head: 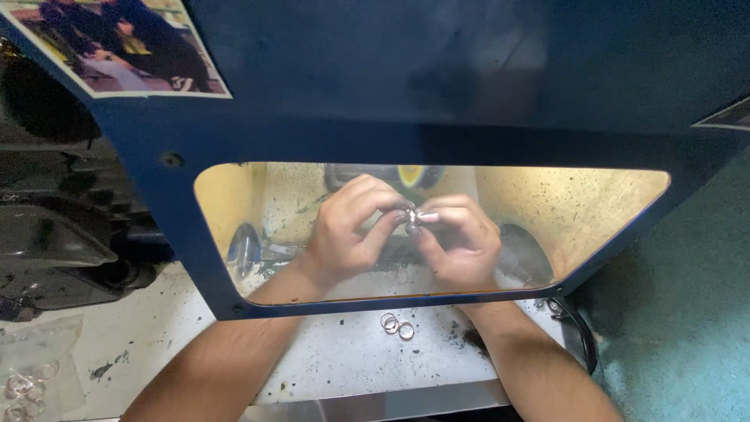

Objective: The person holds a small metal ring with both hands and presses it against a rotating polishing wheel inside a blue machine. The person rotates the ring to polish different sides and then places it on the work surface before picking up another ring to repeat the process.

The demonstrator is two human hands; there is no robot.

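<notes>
Both my hands reach under a dark blue hood (437,86) and show through its clear window (594,211). My left hand (348,230) and my right hand (461,238) meet fingertip to fingertip, pinching a small shiny metal ring (411,217) between them. Just behind the hands sits a dark polishing wheel with a yellow-green centre (410,175). Three loose metal rings (397,325) lie on the white bench just outside the hood, between my forearms.
A clear plastic bag with several rings (31,375) lies at the bottom left. A photo print (117,43) is stuck on the hood's upper left. Black machine parts (55,234) stand at left, a black cable (582,336) at right. The bench is speckled with dark dust.
</notes>
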